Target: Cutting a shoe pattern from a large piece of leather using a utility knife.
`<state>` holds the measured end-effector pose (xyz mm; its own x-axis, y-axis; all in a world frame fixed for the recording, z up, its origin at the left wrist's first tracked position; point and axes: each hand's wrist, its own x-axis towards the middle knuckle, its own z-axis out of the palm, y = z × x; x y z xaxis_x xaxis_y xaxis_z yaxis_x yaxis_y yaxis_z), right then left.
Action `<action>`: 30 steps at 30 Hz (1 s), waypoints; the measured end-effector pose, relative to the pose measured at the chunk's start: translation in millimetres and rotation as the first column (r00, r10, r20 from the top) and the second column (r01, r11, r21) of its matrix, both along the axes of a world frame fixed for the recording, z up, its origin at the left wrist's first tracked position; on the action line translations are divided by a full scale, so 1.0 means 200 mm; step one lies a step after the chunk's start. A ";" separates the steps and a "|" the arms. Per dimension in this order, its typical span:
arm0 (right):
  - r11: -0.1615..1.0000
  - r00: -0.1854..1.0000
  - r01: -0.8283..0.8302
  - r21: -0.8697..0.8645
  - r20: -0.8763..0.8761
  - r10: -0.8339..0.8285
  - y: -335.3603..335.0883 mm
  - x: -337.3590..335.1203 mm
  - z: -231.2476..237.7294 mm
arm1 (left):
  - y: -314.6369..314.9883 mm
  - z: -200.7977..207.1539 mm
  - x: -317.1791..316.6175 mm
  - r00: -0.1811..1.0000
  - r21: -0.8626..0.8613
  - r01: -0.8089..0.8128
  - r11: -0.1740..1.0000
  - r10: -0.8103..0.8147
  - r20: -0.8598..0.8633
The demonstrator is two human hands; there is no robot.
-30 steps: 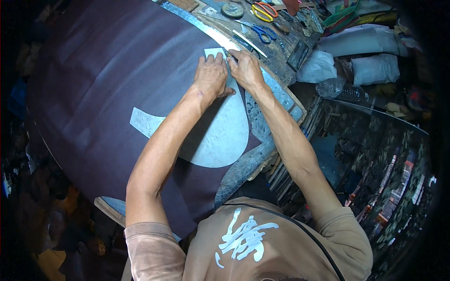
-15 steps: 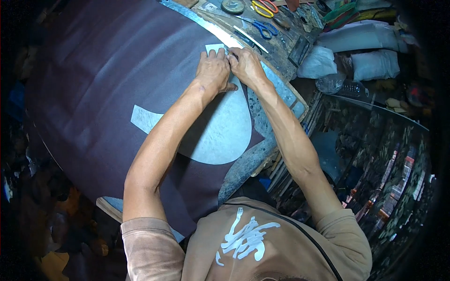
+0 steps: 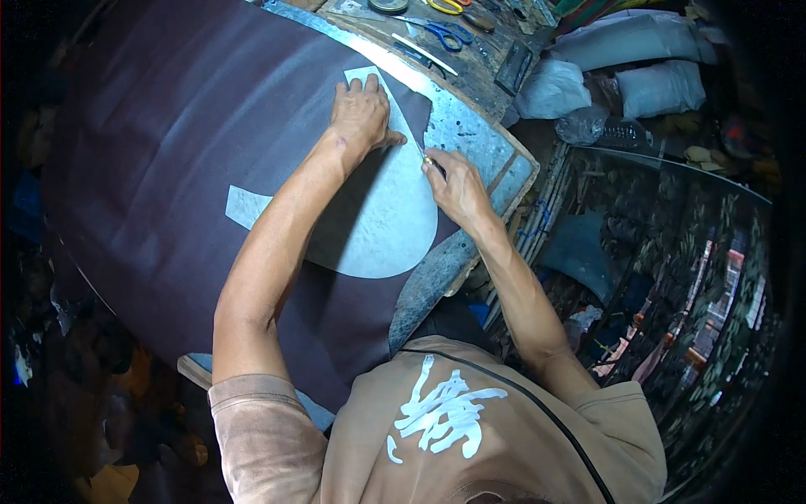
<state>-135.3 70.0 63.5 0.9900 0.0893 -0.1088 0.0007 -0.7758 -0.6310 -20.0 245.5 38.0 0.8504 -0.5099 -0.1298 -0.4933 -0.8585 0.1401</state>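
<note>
A large dark purple-brown sheet of material [image 3: 168,143] covers the worktable. On it lies a pale grey curved pattern piece [image 3: 382,235]. My left hand [image 3: 363,113] presses flat on the upper part of the pattern, fingers spread. My right hand [image 3: 453,181] sits at the pattern's right edge, pinching a small thin tool [image 3: 430,160] whose tip touches the edge of the pattern. What kind of tool it is I cannot make out.
A metal-topped table edge [image 3: 470,134] shows to the right of the sheet. At the back lie blue-handled scissors [image 3: 445,32], yellow-handled scissors [image 3: 445,5] and a white strip [image 3: 424,55]. White bundles [image 3: 621,76] and cluttered shelves [image 3: 697,294] fill the right side.
My right hand has slid down along the pattern's right edge toward me with the tool. My left hand has stayed pressed near the pattern's top.
</note>
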 end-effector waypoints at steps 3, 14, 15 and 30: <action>1.000 1.000 0.014 0.008 0.012 -0.014 -0.02 -0.03 -0.04 | -0.04 -0.03 -0.09 0.997 -0.047 0.061 0.997 -0.059 0.050; 1.000 0.999 -0.011 0.013 0.046 0.011 -0.06 -0.03 -0.07 | -0.13 0.05 -0.51 0.994 -0.032 0.021 0.999 -0.024 -0.106; 1.000 1.000 0.011 0.023 0.019 -0.012 -0.06 -0.05 -0.07 | -0.14 0.06 -0.51 0.992 0.006 0.018 1.000 -0.017 -0.128; 0.974 0.973 0.199 0.105 -0.137 -0.184 -0.06 -0.50 0.03 | -0.18 0.03 -0.53 0.987 0.084 -0.002 0.996 0.016 -0.158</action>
